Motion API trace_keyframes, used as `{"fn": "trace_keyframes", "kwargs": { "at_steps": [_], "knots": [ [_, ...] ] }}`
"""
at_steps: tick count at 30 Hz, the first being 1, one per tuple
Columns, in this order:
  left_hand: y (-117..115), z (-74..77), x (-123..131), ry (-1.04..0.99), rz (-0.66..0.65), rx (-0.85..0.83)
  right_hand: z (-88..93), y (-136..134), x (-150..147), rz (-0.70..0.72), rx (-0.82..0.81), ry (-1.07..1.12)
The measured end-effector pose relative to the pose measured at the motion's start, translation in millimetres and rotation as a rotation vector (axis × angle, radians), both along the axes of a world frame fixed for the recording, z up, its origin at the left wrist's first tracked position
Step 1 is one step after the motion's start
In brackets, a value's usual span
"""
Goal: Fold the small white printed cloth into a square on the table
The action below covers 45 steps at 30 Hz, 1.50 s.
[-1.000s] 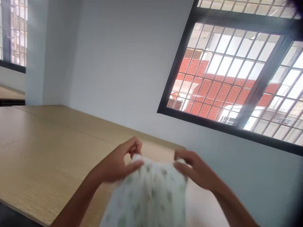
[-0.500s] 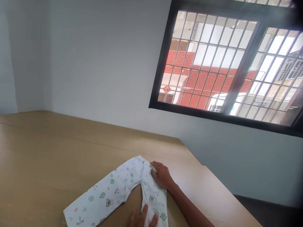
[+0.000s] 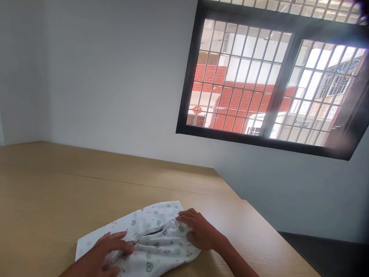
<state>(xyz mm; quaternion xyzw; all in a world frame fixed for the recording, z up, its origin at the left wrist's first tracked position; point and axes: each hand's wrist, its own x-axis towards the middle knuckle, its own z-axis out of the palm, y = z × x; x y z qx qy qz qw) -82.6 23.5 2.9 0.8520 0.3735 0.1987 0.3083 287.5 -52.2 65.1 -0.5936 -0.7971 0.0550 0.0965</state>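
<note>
A small white baby garment [image 3: 161, 246], printed with little green and pink animals, lies bunched on the wooden table. Its two long parts now lie against each other, with a narrow dark gap between them. My left hand [image 3: 111, 250] rests on the cloth's left side, fingers spread apart, thumb side partly cut off by the lower edge. On the right, my right hand [image 3: 201, 229] grips the garment's edge, its fingers over the top corner and its thumb lower down. Folds run through the cloth between both hands. The garment's lower end is out of view.
The light wooden table [image 3: 86, 200] has a seam across it and an angled right edge. Behind it stands a grey-white wall [image 3: 115, 84] with a dark-framed, barred window [image 3: 239, 80]. Dark floor [image 3: 300, 246] shows at the lower right.
The garment's right part has moved in against the left part, closing most of the wide gap. My left hand has moved left onto the cloth. My right hand has drawn slightly down.
</note>
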Motion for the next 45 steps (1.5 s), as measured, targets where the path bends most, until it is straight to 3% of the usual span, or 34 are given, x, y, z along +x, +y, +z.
{"fn": "trace_keyframes", "kwargs": {
  "at_steps": [3,7,9,15,18,21,25,27,29,31,33,35,38,40,42,45],
  "knots": [
    [8,-12.3,-25,-0.077,0.026,-0.035,11.3,-12,3,-0.033,-0.029,0.092],
    [16,-12.5,-45,-0.096,0.031,0.001,5.7,-9,17,-0.009,-0.065,0.289],
    [18,-12.3,-48,-0.078,0.026,0.001,-1.2,-5,25,0.024,-0.053,0.359],
    [23,-14.5,-39,-0.014,0.174,0.193,-12.1,3,34,0.050,0.037,0.434],
    [19,-6.6,-36,0.008,0.193,0.181,-6.6,3,31,-0.017,0.043,0.471],
    [7,11.0,-33,-0.123,0.217,0.114,8.6,0,27,-0.016,0.032,0.523],
    [-8,35.7,-29,-0.367,0.133,-0.103,28.5,-7,28,0.002,-0.113,0.887],
    [-5,38.8,-29,-0.399,0.224,-0.190,29.6,-7,31,-0.030,-0.172,0.934],
    [3,34.1,-28,-0.398,0.397,-0.156,23.1,-5,34,-0.102,-0.085,0.731],
    [12,25.5,-25,-0.388,0.580,0.033,12.7,-1,34,-0.162,0.042,0.531],
    [12,18.7,-15,-0.340,0.654,0.200,4.0,2,30,-0.168,0.116,0.476],
    [-1,17.1,3,-0.269,0.555,0.196,1.2,2,22,-0.110,0.129,0.464],
    [-33,23.4,39,-0.126,0.226,-0.003,9.7,-5,7,0.017,0.046,0.402],
    [-50,29.6,59,0.023,0.077,-0.003,21.2,-11,-1,0.040,-0.049,0.366],
    [-56,34.6,70,0.153,0.068,0.067,33.4,-18,-6,0.063,-0.232,0.374],
    [-51,39.1,71,0.257,0.153,0.079,41.8,-26,-15,0.227,-0.699,0.478]
  ]
}}
